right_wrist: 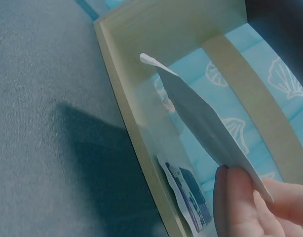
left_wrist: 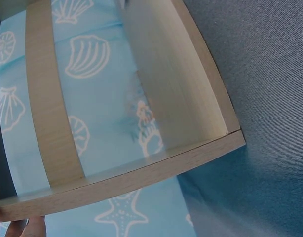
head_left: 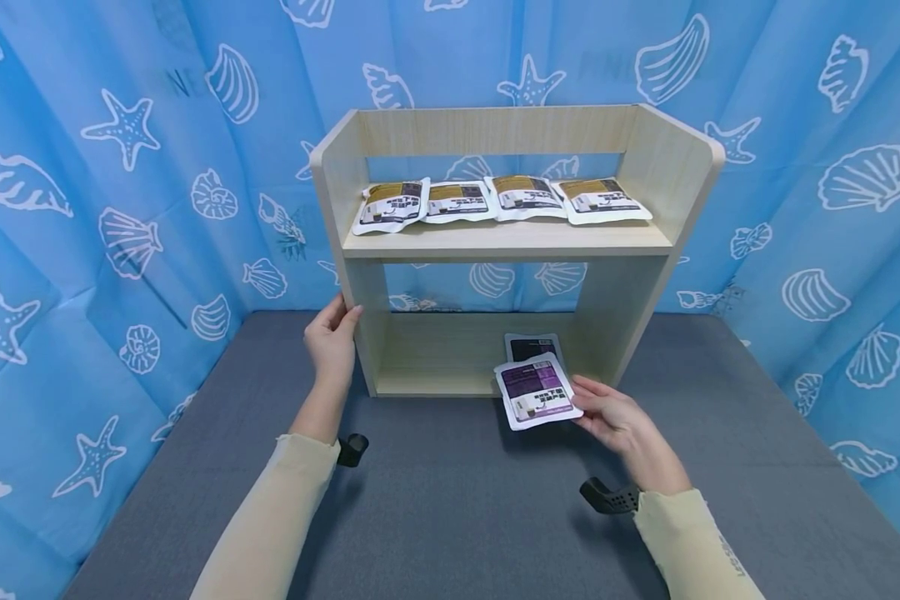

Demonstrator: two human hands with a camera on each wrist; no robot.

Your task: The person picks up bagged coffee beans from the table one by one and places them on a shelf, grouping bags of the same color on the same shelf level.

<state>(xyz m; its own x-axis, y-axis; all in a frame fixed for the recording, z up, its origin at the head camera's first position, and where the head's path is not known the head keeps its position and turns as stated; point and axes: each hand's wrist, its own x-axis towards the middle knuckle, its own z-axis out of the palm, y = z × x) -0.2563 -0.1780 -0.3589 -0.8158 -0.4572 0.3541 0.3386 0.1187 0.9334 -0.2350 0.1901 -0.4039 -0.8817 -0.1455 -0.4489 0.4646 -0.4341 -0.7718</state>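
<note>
My right hand (head_left: 618, 421) pinches a flat white pouch with a purple label (head_left: 538, 390) by its right edge. The pouch is tilted, in front of the lower compartment of a pale wooden shelf (head_left: 510, 240). Behind it, a second dark-labelled pouch (head_left: 532, 346) lies on the lower board, partly covered in the head view. From the right wrist view, the held pouch (right_wrist: 203, 116) shows its plain back, thumb and fingers on either side of its edge. My left hand (head_left: 332, 342) grips the shelf's left side panel; its fingers (left_wrist: 35, 227) show at the panel's edge.
Several white pouches with gold-brown labels (head_left: 457, 202) lie in a row on the upper board. The shelf stands on a dark grey cloth surface (head_left: 450, 500), with a blue curtain (head_left: 195, 150) with shell patterns behind and at both sides.
</note>
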